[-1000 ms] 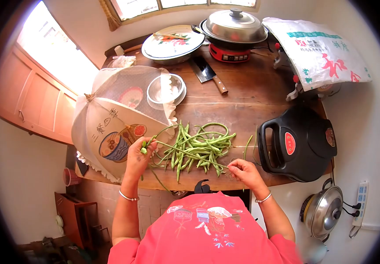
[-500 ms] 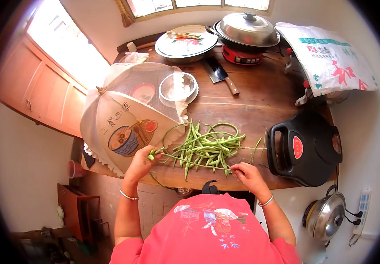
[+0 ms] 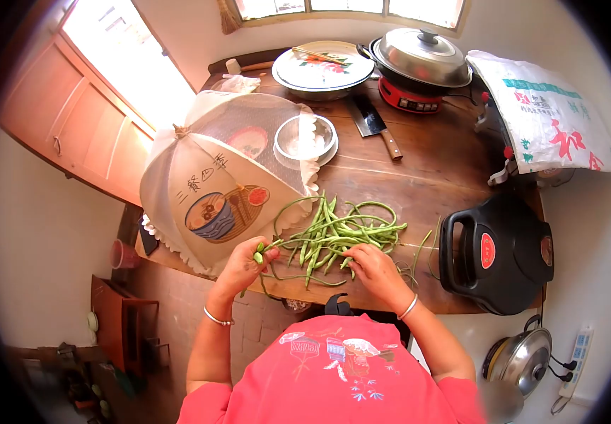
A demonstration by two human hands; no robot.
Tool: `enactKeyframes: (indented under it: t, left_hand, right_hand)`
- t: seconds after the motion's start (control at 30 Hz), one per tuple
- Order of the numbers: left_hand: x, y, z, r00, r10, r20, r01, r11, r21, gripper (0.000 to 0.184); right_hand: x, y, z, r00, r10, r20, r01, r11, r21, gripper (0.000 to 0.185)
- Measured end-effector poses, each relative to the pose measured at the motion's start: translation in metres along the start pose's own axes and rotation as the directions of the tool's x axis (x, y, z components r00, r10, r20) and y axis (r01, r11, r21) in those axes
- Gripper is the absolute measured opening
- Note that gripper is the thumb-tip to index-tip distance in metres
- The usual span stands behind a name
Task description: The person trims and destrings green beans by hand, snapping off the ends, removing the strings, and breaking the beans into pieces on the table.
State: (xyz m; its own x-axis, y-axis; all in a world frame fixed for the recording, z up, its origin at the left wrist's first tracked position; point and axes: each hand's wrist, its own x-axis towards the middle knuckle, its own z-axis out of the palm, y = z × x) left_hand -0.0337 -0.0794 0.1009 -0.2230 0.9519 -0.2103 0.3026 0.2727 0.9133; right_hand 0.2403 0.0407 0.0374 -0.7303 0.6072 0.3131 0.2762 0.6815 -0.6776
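Long green beans [image 3: 319,240] lie in a tangled pile at the front of the wooden table. My left hand [image 3: 245,265], left of the pile, is closed around several bean stems, with cut ends showing above the fingers. Long beans trail from it toward the pile and along the table edge. My right hand [image 3: 375,267] rests at the near right side of the pile, thumb and fingers pinched on a green bean; its fingertips partly hide the hold.
A mesh food cover [image 3: 213,184] stands at left, beside a metal bowl [image 3: 307,138]. Behind lie a cleaver [image 3: 375,126], a covered basin [image 3: 319,67] and a lidded pan [image 3: 422,56] on a red cooker. A black electric griddle [image 3: 500,254] sits at right.
My right hand has moved left and up onto the pile, letting go of the stretched bean's end. That bean now hangs slack near the table edge. The camera view has shifted slightly.
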Motion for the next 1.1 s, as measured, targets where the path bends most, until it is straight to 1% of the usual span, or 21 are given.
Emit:
enactKeyframes:
  t: [0.07, 0.17, 0.23, 0.27, 0.3, 0.33, 0.4, 0.43, 0.5, 0.53, 0.57, 0.6, 0.63, 0.7, 0.77, 0.87, 0.93, 1.0, 1.03, 1.07, 1.1]
  left_hand:
    - [-0.003, 0.001, 0.003, 0.999, 0.046, 0.002, -0.046, 0.999, 0.022, 0.018]
    - [-0.005, -0.002, 0.003, 0.998, 0.063, 0.01, -0.063, 0.997, 0.042, 0.016]
    - [-0.008, -0.002, 0.003, 0.997, 0.081, 0.003, -0.081, 0.995, 0.06, 0.017]
    - [-0.009, -0.001, 0.003, 0.996, 0.09, -0.001, -0.089, 0.994, 0.056, 0.016]
    - [-0.01, -0.001, 0.003, 0.995, 0.097, -0.004, -0.097, 0.994, 0.051, 0.015]
    - [-0.01, 0.0, 0.003, 0.995, 0.099, -0.011, -0.098, 0.994, 0.052, 0.015]
    - [-0.011, 0.0, 0.003, 0.989, 0.15, -0.016, -0.147, 0.979, 0.139, 0.013]
    - [-0.012, -0.001, 0.003, 0.989, 0.149, -0.022, -0.145, 0.98, 0.138, 0.013]
    - [-0.013, -0.003, 0.003, 0.98, 0.195, -0.032, -0.189, 0.972, 0.137, 0.012]
    - [-0.013, -0.003, 0.002, 0.98, 0.195, -0.036, -0.189, 0.973, 0.135, 0.012]
    - [-0.013, -0.004, 0.002, 0.982, 0.185, -0.037, -0.177, 0.97, 0.164, 0.01]
    - [-0.013, -0.005, 0.001, 0.984, 0.173, -0.037, -0.163, 0.967, 0.194, 0.009]
    - [-0.013, -0.007, 0.001, 0.984, 0.174, -0.036, -0.164, 0.967, 0.194, 0.009]
    - [-0.01, -0.012, 0.002, 0.956, 0.286, -0.069, -0.263, 0.935, 0.237, 0.014]
    - [-0.01, -0.012, -0.001, 0.955, 0.291, -0.063, -0.265, 0.927, 0.265, 0.012]
    - [-0.009, -0.013, -0.005, 0.952, 0.301, -0.048, -0.273, 0.912, 0.305, 0.011]
    - [-0.009, -0.014, -0.009, 0.952, 0.305, -0.04, -0.277, 0.907, 0.315, 0.012]
    - [-0.008, -0.018, -0.012, 0.967, 0.254, -0.015, -0.234, 0.914, 0.332, 0.018]
    - [-0.007, -0.018, -0.012, 0.967, 0.254, -0.015, -0.234, 0.914, 0.332, 0.018]
    - [-0.006, -0.018, -0.011, 0.963, 0.269, -0.027, -0.242, 0.902, 0.357, 0.019]
    - [-0.005, -0.017, -0.01, 0.958, 0.285, -0.041, -0.249, 0.89, 0.382, 0.02]
  right_hand:
    - [0.02, 0.005, 0.013, 0.999, -0.038, -0.017, 0.038, 0.999, 0.006, 0.017]
    - [0.047, 0.021, 0.04, 0.995, -0.094, -0.022, 0.092, 0.993, -0.069, 0.015]
    - [0.062, 0.029, 0.056, 0.995, -0.093, 0.038, 0.097, 0.988, -0.119, 0.014]
    - [0.068, 0.031, 0.063, 0.993, -0.108, 0.056, 0.117, 0.974, -0.193, 0.013]
    - [0.072, 0.031, 0.068, 0.992, -0.115, 0.057, 0.124, 0.973, -0.193, 0.013]
    - [0.075, 0.032, 0.073, 0.991, -0.1, 0.084, 0.119, 0.958, -0.262, 0.014]
    - [0.079, 0.032, 0.079, 0.989, -0.109, 0.095, 0.137, 0.917, -0.374, 0.01]
    - [0.081, 0.032, 0.081, 0.988, -0.114, 0.099, 0.143, 0.917, -0.373, 0.01]
    - [0.084, 0.032, 0.084, 0.97, 0.006, 0.245, 0.098, 0.906, -0.411, 0.012]
    - [0.083, 0.035, 0.087, 0.973, -0.008, 0.229, 0.1, 0.913, -0.394, 0.006]
    - [0.082, 0.037, 0.089, 0.973, -0.007, 0.23, 0.1, 0.913, -0.396, 0.006]
    - [0.08, 0.037, 0.092, 0.973, -0.043, 0.226, 0.137, 0.896, -0.422, 0.004]
    - [0.08, 0.038, 0.094, 0.972, -0.08, 0.223, 0.175, 0.876, -0.449, 0.006]
    - [0.08, 0.04, 0.096, 0.973, -0.084, 0.213, 0.172, 0.884, -0.435, 0.006]
    - [0.079, 0.039, 0.096, 0.976, -0.084, 0.2, 0.163, 0.892, -0.421, 0.006]
    - [0.078, 0.032, 0.088, 0.978, -0.011, 0.207, 0.086, 0.93, -0.358, 0.005]
    - [0.08, 0.03, 0.079, 0.981, 0.066, 0.18, -0.057, 0.997, -0.057, 0.005]
    - [0.08, 0.035, 0.074, 0.987, 0.023, 0.162, -0.014, 0.998, -0.053, 0.006]
    - [0.079, 0.038, 0.07, 0.989, -0.02, 0.145, 0.028, 0.998, -0.049, 0.006]
    - [0.078, 0.041, 0.066, 0.983, -0.052, 0.178, 0.074, 0.99, -0.119, 0.005]
    - [0.08, 0.034, 0.059, 0.983, -0.053, 0.178, 0.075, 0.99, -0.121, 0.005]
